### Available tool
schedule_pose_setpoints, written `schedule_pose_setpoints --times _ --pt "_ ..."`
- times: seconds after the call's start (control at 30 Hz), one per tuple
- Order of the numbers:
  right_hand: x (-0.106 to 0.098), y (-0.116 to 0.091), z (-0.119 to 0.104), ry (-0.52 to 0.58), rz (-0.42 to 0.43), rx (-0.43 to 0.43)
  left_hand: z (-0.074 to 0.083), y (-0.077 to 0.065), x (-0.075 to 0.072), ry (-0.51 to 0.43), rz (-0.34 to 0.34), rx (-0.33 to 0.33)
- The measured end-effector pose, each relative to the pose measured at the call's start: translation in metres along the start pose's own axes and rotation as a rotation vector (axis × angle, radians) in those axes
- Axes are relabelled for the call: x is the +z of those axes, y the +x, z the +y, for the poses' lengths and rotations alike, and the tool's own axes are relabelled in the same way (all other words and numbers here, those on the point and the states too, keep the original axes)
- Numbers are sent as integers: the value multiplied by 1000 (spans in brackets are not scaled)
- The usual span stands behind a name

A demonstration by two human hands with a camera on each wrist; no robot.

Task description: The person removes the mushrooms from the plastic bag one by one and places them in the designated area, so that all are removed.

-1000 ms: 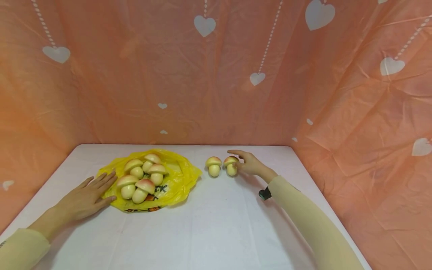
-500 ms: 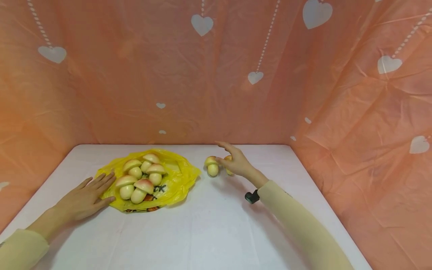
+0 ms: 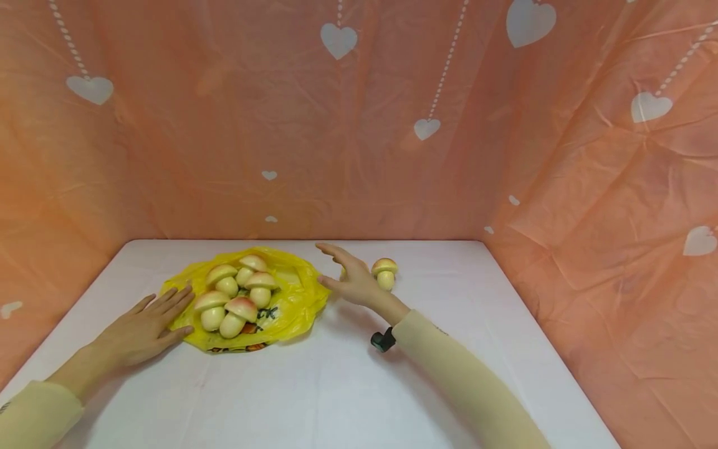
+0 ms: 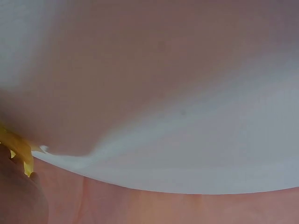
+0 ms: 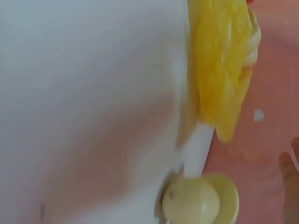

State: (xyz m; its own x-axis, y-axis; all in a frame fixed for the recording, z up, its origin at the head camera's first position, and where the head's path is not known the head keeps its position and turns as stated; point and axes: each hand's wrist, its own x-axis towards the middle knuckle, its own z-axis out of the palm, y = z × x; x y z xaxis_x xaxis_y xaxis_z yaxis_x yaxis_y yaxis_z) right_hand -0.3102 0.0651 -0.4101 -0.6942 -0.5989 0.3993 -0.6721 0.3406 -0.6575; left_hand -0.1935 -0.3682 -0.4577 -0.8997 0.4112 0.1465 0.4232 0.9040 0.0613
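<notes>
A crumpled yellow plastic bag [image 3: 300, 299] lies flat on the table, with several toy mushrooms [image 3: 232, 318] on it, cream-stemmed and pink-capped. My left hand [image 3: 137, 333] rests at the bag's left edge, fingers spread and straight. At the opposite edge, my right hand [image 3: 356, 284] hovers with thumb and fingers apart, holding nothing. It hides most of one mushroom standing behind it. Another mushroom [image 3: 384, 274] stands upright just to its right. In the right wrist view, one mushroom [image 5: 191, 203] shows at the bottom below the bag [image 5: 222, 70].
A white-covered table [image 3: 348, 386] extends around the bag. Peach-coloured curtains [image 3: 359, 156] with white hearts enclose its back and sides. A small dark device [image 3: 383, 340] is worn at the right wrist.
My right hand has moved left, from beside the rightmost mushroom past both standing mushrooms to the bag's right edge. My left hand and the mushrooms stay where they were.
</notes>
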Motion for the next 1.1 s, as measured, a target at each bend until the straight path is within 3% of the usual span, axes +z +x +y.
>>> schedule_pose_setpoints --times 0.13,0.43,0.9,1.1 --pt "17 5 -4 22 -37 -9 1 -1 1 2 14 3" --pt "45 13 -11 17 -154 70 3 -2 -1 3 2 -2" --pt "75 29 -18 -90 -285 90 1 -3 -1 -4 -16 -5" --pt "84 36 -18 -138 -313 100 2 -3 -1 8 12 7"
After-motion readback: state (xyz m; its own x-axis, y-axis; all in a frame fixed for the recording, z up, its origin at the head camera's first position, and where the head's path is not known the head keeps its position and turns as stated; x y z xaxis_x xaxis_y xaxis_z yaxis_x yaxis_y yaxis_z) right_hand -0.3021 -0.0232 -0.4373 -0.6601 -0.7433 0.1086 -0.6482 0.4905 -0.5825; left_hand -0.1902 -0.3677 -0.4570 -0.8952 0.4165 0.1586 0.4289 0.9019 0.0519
